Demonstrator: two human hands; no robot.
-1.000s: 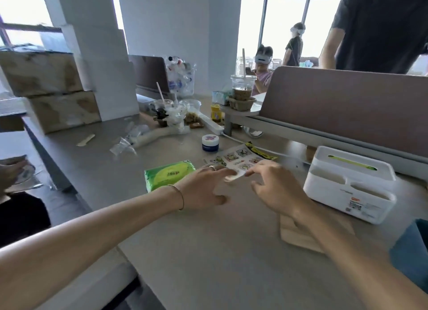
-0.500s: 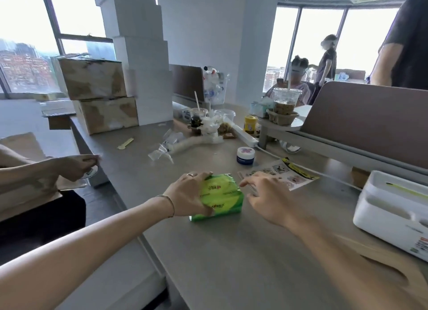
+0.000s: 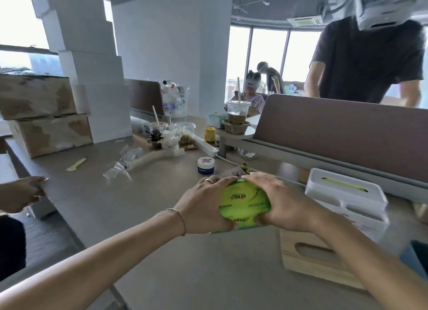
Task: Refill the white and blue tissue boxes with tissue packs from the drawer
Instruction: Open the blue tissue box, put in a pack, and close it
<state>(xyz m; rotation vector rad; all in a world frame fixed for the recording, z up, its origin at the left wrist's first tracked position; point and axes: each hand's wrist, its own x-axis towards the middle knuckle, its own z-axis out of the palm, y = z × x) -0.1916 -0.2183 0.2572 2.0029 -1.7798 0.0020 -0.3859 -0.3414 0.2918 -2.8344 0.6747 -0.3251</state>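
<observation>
A green tissue pack (image 3: 244, 203) is held between both hands just above the desk. My left hand (image 3: 203, 203) grips its left end and my right hand (image 3: 284, 203) grips its right end and top. The white tissue box (image 3: 347, 194) stands to the right, with a green strip showing in its top slot. A corner of something blue (image 3: 416, 256), perhaps the blue box, shows at the far right edge. A wooden lid (image 3: 312, 256) with an oval slot lies flat in front of the white box.
The grey desk (image 3: 139, 207) carries a small blue-and-white jar (image 3: 205, 165), drink cups (image 3: 237, 117), plastic wrappers (image 3: 122, 166), a power strip (image 3: 207, 145) and cardboard boxes (image 3: 41, 115). A brown partition (image 3: 347, 133) runs behind. Another person's hand (image 3: 20, 194) is at the left; a person in black (image 3: 368, 62) stands beyond.
My left hand took the green pack from the desk's left side and carried it rightward toward the white box. My right hand has closed on it too. The view swung back right.
</observation>
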